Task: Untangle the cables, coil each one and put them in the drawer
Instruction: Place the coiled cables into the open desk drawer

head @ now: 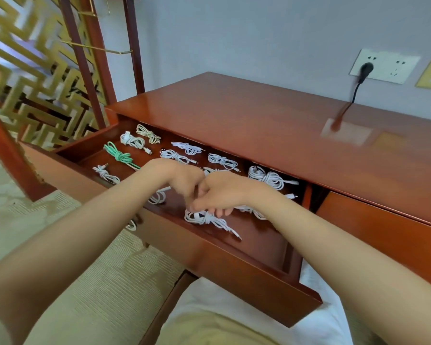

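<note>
From where I watch, the broad wooden surface carries no loose cables at all in the part I can see, only the blurred reflection of the wall socket and its black plug lead, so I judge the untangling to be finished or very nearly so. Below it the drawer stands pulled well out toward me and already holds most of the work: roughly a dozen bundles laid out apart from one another on its floor. At the right end sits the fattest white coil; further left there are several smaller white bundles in loose rows, a cream-coloured coil at the back, and one green coil near the left wall. Nearest the drawer's front lies a white coiled cable with its plug end trailing toward the front edge. My left hand and right hand meet knuckle to knuckle directly above it, both curled with fingers pointing down; the right hand's fingertips touch or pinch the top of that bundle, while I cannot tell whether the left hand grips anything, since its fingers are blurred and tucked behind the right. My reading is that this is one of the last coils being set down, and what remains is letting go, perhaps tidying the row, and pushing the drawer shut.
</note>
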`<state>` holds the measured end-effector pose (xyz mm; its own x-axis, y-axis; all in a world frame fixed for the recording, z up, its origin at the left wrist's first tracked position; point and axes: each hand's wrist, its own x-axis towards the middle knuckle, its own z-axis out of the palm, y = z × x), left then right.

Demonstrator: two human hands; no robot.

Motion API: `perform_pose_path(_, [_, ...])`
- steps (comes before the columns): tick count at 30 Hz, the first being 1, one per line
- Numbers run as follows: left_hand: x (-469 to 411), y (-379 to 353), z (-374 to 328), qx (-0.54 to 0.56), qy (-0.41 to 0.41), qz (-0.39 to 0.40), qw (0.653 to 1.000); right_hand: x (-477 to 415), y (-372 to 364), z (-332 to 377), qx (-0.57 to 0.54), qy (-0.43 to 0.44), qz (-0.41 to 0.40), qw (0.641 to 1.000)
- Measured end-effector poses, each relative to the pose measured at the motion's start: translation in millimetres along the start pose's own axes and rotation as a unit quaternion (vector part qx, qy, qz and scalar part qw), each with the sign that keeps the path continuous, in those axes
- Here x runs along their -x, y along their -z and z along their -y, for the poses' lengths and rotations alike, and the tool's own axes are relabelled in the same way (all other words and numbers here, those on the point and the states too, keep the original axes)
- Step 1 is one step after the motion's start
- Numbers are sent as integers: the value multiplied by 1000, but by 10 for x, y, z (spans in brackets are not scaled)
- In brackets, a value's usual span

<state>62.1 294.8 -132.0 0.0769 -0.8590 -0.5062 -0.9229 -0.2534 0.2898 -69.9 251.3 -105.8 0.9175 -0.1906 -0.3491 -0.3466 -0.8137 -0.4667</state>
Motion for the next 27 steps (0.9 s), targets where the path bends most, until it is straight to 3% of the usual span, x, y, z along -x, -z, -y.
perform_pose_path(2, [54, 66, 24, -14, 0, -12, 1000, 43, 32, 64, -75, 32, 85, 993])
perform_pose_path(4, [98, 131, 47, -17, -2, -20, 1000, 41, 27, 75, -83, 63, 150, 983])
perform_pose_path(7, [129, 183, 45, 8, 10, -24, 1000, 8, -25, 88, -41, 66, 174, 982])
perform_pose_path(15, [78, 288, -31, 5, 20, -25, 999, -15, 33, 61, 12, 58, 152, 987])
perform_pose_path(22, [253, 482, -17, 88, -15, -30, 996, 27, 208, -86, 42, 44, 86, 994])
perform_pose_path(27, [295, 583, 42, 74, -1, -16, 997, 43, 320, -214, 81, 37, 7, 996])
